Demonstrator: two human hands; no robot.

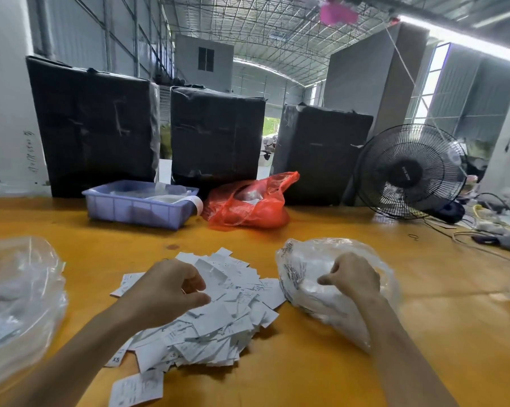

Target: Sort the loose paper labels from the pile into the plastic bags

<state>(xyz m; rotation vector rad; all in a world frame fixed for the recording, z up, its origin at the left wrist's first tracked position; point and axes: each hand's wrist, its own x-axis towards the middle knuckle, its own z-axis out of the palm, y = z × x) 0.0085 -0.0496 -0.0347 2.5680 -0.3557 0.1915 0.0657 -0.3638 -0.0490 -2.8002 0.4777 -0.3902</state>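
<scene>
Loose paper labels [206, 315] are lying in a spread pile on the orange table [321, 371], directly beneath and just in front of the left hand [167, 292], with one stray label [136, 387] sitting apart on the near side of that hand. Fingers and thumb of the left hand are curling toward each other over the pile, seemingly pinching at a label, though whether paper is actually caught between them cannot be told. To the right of the pile, the right hand [352, 279] is gripping the gathered plastic of a clear bag [309, 277] that is resting on the table and already holding white labels; its fingers are clamped on the film. A second clear bag [18, 304] is lying well to the left of the left hand. The step in hand is judged to be picking labels from the pile while the right hand is readying its bag. The next move is likely calling for the bag mouth to be held open and for the label's size mark to be read, so that it is going into the matching bag. Legible writing is scarce: "XS" is showing on labels at the near left edge of the pile; other print is too small to read. Beyond both hands are standing a lilac tray [136, 211], a red bag [248, 205], a black fan [409, 171], and three dark wrapped cartons [215, 136].
</scene>
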